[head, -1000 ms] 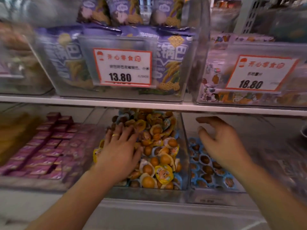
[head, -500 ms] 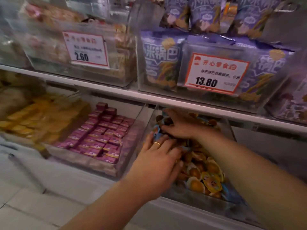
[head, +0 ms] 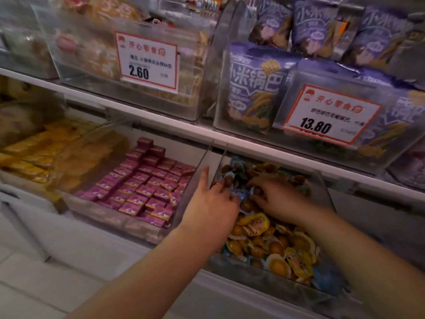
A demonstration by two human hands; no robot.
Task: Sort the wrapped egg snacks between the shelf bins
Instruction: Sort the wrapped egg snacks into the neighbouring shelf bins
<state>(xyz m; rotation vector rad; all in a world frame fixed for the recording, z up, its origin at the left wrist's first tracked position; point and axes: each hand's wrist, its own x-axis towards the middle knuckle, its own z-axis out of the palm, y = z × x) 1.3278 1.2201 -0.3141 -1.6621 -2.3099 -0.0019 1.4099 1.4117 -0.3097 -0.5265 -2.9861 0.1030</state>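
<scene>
Egg snacks [head: 273, 247] fill clear bin [head: 322, 180]; pink packets [head: 147, 187] fill its neighbour.

— What kind of place is this?
— A snack shop, at a self-serve display. White shelves [head: 161, 122] run in tiers, each carrying clear plastic bins [head: 197, 107] of packaged food.
— What marks it as retail?
— Red-bordered price tags on the bin fronts: one [head: 147, 62] reads 2.60, another [head: 331, 113] reads 13.80, both under a printed store logo.
— And the stock?
— Purple snack bags [head: 255, 88] stand in rows above; below lie small pink packets [head: 147, 187], yellow packets [head: 34, 155] and loose wrapped egg snacks [head: 276, 247] heaped in a bin.
</scene>
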